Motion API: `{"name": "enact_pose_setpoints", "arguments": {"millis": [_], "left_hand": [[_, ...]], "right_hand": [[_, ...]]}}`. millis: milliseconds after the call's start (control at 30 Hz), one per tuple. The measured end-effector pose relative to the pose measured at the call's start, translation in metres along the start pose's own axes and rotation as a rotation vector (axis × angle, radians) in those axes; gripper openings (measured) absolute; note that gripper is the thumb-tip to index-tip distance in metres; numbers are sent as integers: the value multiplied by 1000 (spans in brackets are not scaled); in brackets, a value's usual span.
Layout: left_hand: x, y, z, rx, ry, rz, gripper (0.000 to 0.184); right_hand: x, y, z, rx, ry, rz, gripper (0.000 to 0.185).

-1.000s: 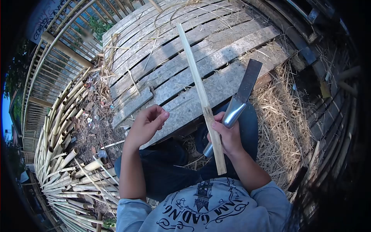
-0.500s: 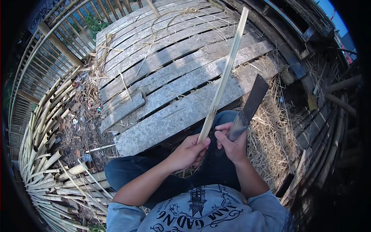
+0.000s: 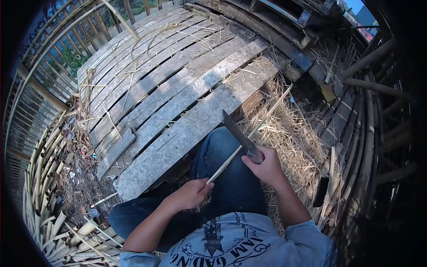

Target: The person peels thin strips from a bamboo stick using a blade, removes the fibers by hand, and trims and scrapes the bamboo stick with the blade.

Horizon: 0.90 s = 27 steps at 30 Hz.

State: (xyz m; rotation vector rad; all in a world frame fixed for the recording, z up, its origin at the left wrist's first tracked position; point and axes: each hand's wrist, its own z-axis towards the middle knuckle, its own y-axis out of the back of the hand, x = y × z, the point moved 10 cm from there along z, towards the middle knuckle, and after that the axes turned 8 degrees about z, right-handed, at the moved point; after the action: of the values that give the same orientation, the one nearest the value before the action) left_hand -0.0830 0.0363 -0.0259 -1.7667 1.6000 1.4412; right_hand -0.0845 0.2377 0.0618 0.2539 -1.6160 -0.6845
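Slatted platform (image 3: 173, 135): grey boards with dark gaps are stretching away before the seated person (image 3: 240, 236), wisps of straw lying across them.
Platform's left side: a bamboo fence (image 3: 44, 93) is standing beyond it, and cut bamboo poles (image 3: 57, 223) are lying off the near left corner.
Platform's right end: loose straw (image 3: 298, 138) is covering the ground.
Left hand (image 3: 193, 194): fingers are clamping the near end of a bamboo strip (image 3: 227, 164), off the platform's near edge.
Right hand (image 3: 267, 167): fingers are wrapping round a dark knife (image 3: 240, 135), hiding the part inside the grip; this hand is sitting closer to the platform's right end.
Strip's lie: from the left fingers its long axis is running away and rightward, roughly along the platform's near edge, passing over the knee (image 3: 215, 144) and reaching out above the straw.
Crossing: from where I'm standing, the knife is passing in front of the strip, steeply across its long axis, tip pointing toward the platform. The right hand is staying nearer that crossing; whether the edge is touching, I cannot tell.
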Motion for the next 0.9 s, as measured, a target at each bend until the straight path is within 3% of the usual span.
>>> {"name": "enact_pose_setpoints", "arguments": {"millis": [133, 233, 300, 367, 500, 600, 767, 833, 900], "left_hand": [[4, 14, -6, -38, 101, 351, 34], [2, 20, -9, 54, 83, 388, 34], [10, 18, -9, 117, 162, 357, 34], [8, 18, -10, 146, 215, 280, 37], [1, 7, -4, 265, 172, 163, 35], [-1, -17, 2, 424, 140, -413, 26], [15, -36, 17, 344, 161, -744, 23], [6, -63, 4, 600, 378, -1267, 30], [7, -64, 5, 498, 389, -1172, 37]], "right_hand": [[-24, -9, -6, 21, -63, 45, 31], [-18, -14, 1, 82, -77, -23, 33], [-17, -21, 5, 109, -76, -48, 33], [-20, -19, 6, 17, -87, 131, 32], [-23, -22, 10, -5, -81, 190, 32], [-24, -28, 12, 54, -100, 91, 33], [-25, -29, 13, 77, -100, 73, 33], [-21, -27, 13, 60, -76, 81, 32], [-19, -24, 11, 45, -59, 92, 32]]}}
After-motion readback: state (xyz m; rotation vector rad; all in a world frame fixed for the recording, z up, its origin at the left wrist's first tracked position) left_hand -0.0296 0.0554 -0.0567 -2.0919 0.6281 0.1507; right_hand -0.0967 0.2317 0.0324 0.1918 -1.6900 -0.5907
